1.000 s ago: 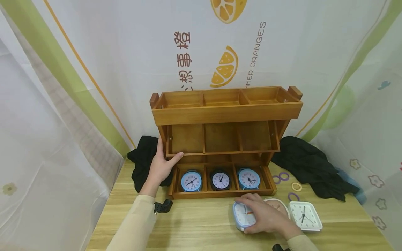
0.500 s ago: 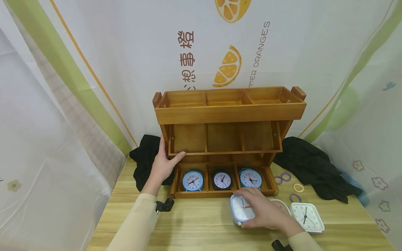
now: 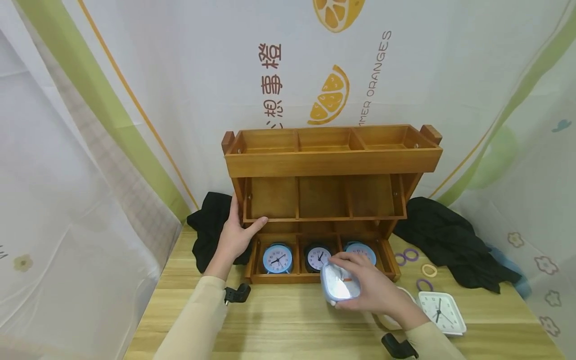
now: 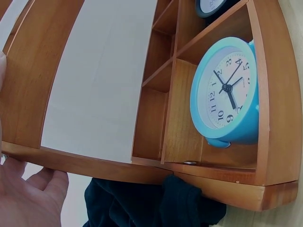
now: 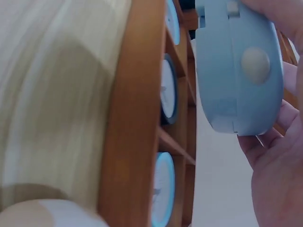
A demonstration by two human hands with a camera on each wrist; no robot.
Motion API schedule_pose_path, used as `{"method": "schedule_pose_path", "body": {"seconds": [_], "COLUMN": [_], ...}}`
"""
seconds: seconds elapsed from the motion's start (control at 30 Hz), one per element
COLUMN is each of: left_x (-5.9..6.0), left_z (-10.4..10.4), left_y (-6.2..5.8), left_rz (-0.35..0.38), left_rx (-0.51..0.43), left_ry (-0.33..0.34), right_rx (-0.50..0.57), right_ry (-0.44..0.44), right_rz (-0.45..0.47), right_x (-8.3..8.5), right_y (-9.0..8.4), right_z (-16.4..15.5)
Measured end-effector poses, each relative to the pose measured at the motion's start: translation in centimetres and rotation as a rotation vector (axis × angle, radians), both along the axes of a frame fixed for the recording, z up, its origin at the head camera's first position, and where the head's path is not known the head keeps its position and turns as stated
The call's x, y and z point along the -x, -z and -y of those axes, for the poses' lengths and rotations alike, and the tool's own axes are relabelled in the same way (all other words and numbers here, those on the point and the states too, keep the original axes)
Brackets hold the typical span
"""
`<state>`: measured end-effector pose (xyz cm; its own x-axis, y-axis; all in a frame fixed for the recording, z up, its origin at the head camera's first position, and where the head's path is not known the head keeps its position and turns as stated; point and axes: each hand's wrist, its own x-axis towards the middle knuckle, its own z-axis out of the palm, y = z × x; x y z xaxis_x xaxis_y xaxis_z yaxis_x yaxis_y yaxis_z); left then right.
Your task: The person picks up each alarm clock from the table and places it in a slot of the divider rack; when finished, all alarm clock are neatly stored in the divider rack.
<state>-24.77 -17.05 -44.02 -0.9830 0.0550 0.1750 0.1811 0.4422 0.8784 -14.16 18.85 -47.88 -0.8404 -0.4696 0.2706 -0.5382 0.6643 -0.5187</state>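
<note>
A three-tier wooden rack [image 3: 333, 164] stands at the back of the table. My left hand [image 3: 236, 237] grips its left side at the middle tier, thumb along the front edge and fingers behind the side board. With my right hand [image 3: 371, 285] I hold a light blue square alarm clock [image 3: 336, 284] above the table, in front of the bottom tier; the right wrist view shows its rounded side with a pale button [image 5: 255, 65]. In the bottom tier sit a blue round clock [image 3: 277, 260], a black one [image 3: 315, 259] and another blue one [image 3: 366, 251], partly hidden by my right hand.
A white square clock [image 3: 441, 312] lies at the right; beside it a pale round clock [image 3: 389, 321] is mostly covered by my right arm. Purple rings [image 3: 411, 254] and a yellow ring [image 3: 429, 270] lie nearby. Black cloths [image 3: 443, 235] flank the rack.
My right hand has lifted the light blue square clock and moved it left and away from me, toward the rack. My left hand keeps its place on the rack.
</note>
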Motion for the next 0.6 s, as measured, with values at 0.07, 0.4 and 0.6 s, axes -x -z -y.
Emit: {"method": "schedule_pose_path", "body": {"seconds": [0.07, 0.4, 0.6], "left_x": [0.0, 0.0, 0.0], "left_z": [0.0, 0.1, 0.1], "left_y": [0.0, 0.0, 0.0], "left_rz": [-0.005, 0.000, 0.002], "left_rx": [-0.002, 0.005, 0.017], "left_ry": [0.001, 0.002, -0.002], "right_rx": [0.014, 0.059, 0.080], "right_ry": [-0.002, -0.033, -0.053], "right_rz": [-0.031, -0.090, -0.166], "right_x": [0.3, 2.4, 4.0], "right_y": [-0.4, -3.4, -5.6], "right_z": [0.2, 1.5, 2.5]}}
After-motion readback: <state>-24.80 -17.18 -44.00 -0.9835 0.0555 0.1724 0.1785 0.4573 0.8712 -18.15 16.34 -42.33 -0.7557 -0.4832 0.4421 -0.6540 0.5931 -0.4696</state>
